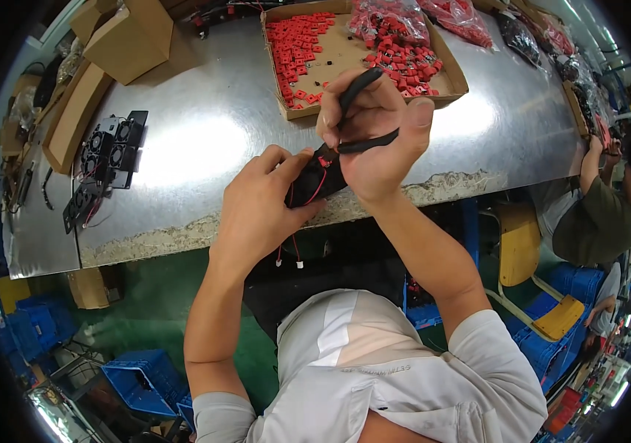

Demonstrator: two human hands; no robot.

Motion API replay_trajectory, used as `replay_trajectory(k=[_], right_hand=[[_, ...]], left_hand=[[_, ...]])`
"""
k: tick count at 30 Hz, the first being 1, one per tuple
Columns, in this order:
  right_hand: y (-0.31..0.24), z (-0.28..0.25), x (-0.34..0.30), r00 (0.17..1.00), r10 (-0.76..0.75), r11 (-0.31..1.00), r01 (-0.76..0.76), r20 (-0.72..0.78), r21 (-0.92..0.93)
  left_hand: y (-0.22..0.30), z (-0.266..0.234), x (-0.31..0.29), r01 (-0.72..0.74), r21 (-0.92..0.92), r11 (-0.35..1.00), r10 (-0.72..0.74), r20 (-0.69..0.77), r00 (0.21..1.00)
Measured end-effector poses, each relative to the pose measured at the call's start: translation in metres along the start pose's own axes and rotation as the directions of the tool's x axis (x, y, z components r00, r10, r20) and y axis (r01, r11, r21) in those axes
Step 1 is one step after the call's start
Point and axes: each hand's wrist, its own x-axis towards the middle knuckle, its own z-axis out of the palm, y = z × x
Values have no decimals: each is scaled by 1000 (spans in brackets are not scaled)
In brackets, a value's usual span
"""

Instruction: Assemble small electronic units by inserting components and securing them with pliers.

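Head view: left hand [256,210] wrapped around black fan unit [315,179] at near table edge, center. Right hand [378,140] fingers pinched tight on black-handled pliers [360,111] at fan's red wire [318,186]. Risk: pliers nick wire, or fan slips off metal table [205,140] edge. Count: one fan held, about six fans [105,159] stacked left, one cardboard tray [345,55] far, red parts [297,48] too many to count.
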Motion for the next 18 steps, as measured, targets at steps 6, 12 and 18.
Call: replay_trajectory(k=[6, 12, 18], right_hand=[[2, 8, 5, 995, 79, 997, -80, -57, -19], [-5, 5, 21, 974, 222, 975, -223, 53, 20], [-12, -13, 48, 680, 262, 956, -280, 685, -88]], left_hand=[[-9, 1, 2, 23, -96, 995, -21, 24, 999], [-23, -9, 15, -10, -95, 995, 16, 57, 998], [-54, -38, 66, -163, -399, 902, 338, 419, 843]])
